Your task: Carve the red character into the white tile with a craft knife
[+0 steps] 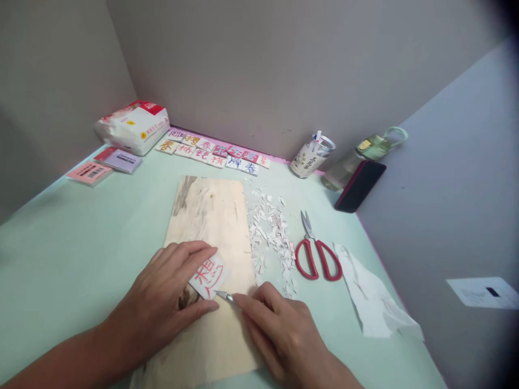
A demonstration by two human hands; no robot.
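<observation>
On a wooden board (211,216) lies a small white piece (208,273) marked with a red character. My left hand (170,286) grips this piece between thumb and fingers, pressing it against the board. In my right hand (279,324) is a craft knife (225,296), held like a pen. The blade tip touches or nearly touches the lower right edge of the piece. White scraps (270,232) are scattered along the board's right side.
Red-handled scissors (312,248) and a crumpled tissue (371,297) lie at right. Behind them are a phone (360,186), a bottle (344,167) and a can (308,160). Lettered tiles (217,154) line the back wall. A tissue pack (133,127) and small packets (91,173) sit at back left.
</observation>
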